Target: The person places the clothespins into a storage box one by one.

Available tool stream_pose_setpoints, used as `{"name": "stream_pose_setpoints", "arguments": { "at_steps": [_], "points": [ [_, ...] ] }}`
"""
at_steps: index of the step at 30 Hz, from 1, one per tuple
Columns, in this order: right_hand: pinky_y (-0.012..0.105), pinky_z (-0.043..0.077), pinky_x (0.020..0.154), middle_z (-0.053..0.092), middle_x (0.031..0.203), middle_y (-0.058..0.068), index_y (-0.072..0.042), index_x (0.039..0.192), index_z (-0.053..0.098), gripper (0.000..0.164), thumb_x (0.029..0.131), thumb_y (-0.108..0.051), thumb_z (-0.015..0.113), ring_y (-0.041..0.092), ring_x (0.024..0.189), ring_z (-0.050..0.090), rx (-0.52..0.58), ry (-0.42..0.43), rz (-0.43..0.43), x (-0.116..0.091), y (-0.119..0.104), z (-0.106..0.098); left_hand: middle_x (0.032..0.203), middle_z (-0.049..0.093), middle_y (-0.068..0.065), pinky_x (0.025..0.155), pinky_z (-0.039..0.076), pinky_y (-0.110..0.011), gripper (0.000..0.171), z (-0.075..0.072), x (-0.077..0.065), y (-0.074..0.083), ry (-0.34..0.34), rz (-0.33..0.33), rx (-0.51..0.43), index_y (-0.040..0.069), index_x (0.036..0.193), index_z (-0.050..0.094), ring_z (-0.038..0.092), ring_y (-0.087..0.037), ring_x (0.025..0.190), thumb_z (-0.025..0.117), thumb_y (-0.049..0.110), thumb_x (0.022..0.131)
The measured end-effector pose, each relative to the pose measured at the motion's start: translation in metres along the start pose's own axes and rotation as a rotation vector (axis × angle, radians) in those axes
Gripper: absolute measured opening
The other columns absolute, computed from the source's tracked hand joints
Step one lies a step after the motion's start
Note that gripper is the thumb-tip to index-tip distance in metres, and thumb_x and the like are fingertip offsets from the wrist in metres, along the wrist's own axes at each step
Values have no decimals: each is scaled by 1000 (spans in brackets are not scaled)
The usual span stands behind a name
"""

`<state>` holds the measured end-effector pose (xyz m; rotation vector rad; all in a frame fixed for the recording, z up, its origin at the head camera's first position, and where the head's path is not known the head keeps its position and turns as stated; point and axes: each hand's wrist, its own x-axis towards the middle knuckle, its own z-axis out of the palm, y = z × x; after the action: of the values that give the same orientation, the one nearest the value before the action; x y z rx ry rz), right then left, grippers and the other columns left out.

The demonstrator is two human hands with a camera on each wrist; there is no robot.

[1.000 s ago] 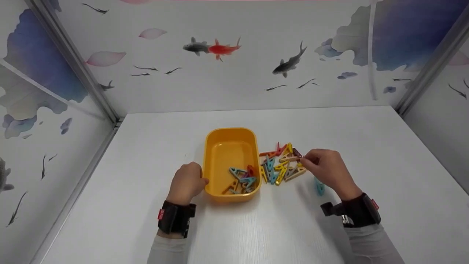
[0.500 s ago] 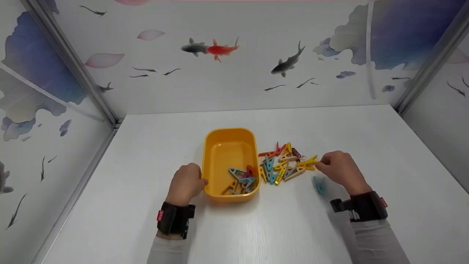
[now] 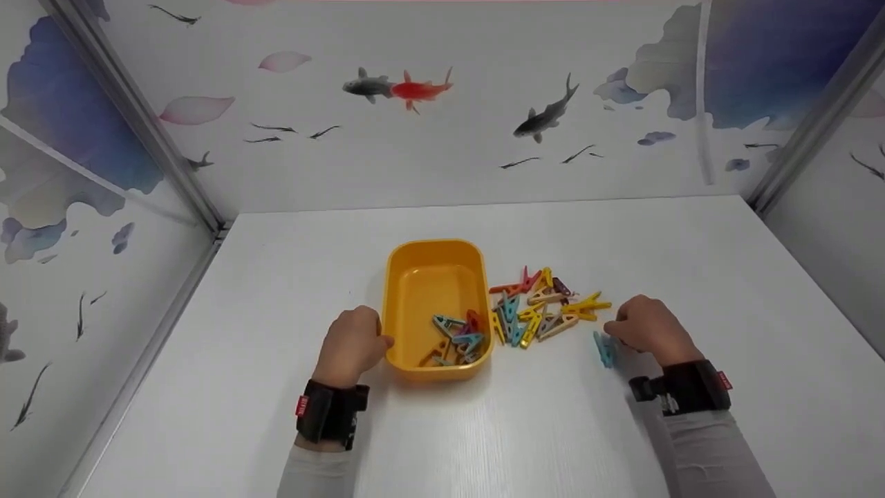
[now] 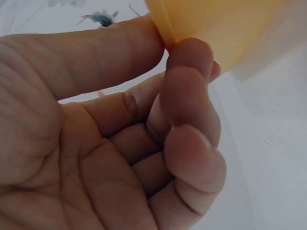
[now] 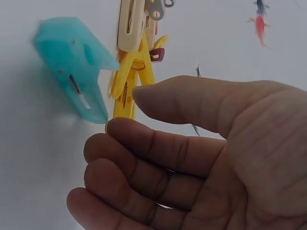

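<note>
My left hand (image 3: pixel 356 346) pinches the left wall of a yellow plastic bin (image 3: pixel 418 290) between thumb and fingers; the left wrist view shows the bin's edge (image 4: pixel 187 24) there. Several coloured clothespins (image 3: pixel 469 340) lie in the bin's near right part. My right hand (image 3: pixel 653 330) hovers right beside a light blue clothespin (image 3: pixel 603 349) on the table. In the right wrist view its thumb and index finger are apart with nothing between them, and the blue clothespin (image 5: pixel 67 52) is just beyond the fingertips. A yellow clothespin (image 3: pixel 584 306) lies a little farther off.
A loose pile of mixed clothespins (image 3: pixel 531 330) lies against the bin's right side. The white table (image 3: pixel 484 443) is enclosed by printed panels (image 3: pixel 470 159) at the back and both sides.
My right hand drew a yellow clothespin rightward out of the pile, let go of it, and moved nearer the blue one. The left hand has stayed on the bin.
</note>
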<state>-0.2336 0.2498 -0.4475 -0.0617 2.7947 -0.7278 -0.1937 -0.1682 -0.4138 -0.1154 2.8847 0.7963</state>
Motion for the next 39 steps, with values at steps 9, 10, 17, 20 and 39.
{"name": "stream_pose_setpoints", "arguments": {
  "at_steps": [9,10,17,20,39],
  "points": [
    [28,34,51,43,55,-4,-8,63,60,27,89,-14,60,14,52,44,-10,-30,6,7,6,0,68,54,-6,57,40,-29,14,0,1,-1,7,6,-1,1,82,66,53,-21,62,77,7,89],
    [28,34,51,42,55,-4,-8,62,59,28,89,-13,60,14,52,43,-14,-29,1,7,6,1,69,54,-6,57,41,-29,14,0,0,0,7,4,-2,1,82,66,53,-21,62,77,6,89],
    [28,35,51,43,55,-4,-7,63,61,26,89,-13,61,14,52,44,-7,-43,3,7,9,4,69,55,-8,58,42,-30,12,0,-2,1,-13,-21,-21,-1,86,67,53,-22,63,76,6,90],
    [28,36,51,45,56,-3,-6,66,62,24,89,-12,60,14,52,45,3,-54,12,7,10,5,69,56,-7,58,42,-30,12,0,-2,1,-14,-17,-18,0,85,66,54,-22,62,76,6,90],
    [32,37,55,53,60,0,-1,77,68,23,93,-12,57,17,57,47,92,79,-111,2,-13,-5,69,55,-7,57,41,-30,14,-1,0,0,-8,-12,-14,1,83,66,53,-22,62,77,7,90]
  ]
}}
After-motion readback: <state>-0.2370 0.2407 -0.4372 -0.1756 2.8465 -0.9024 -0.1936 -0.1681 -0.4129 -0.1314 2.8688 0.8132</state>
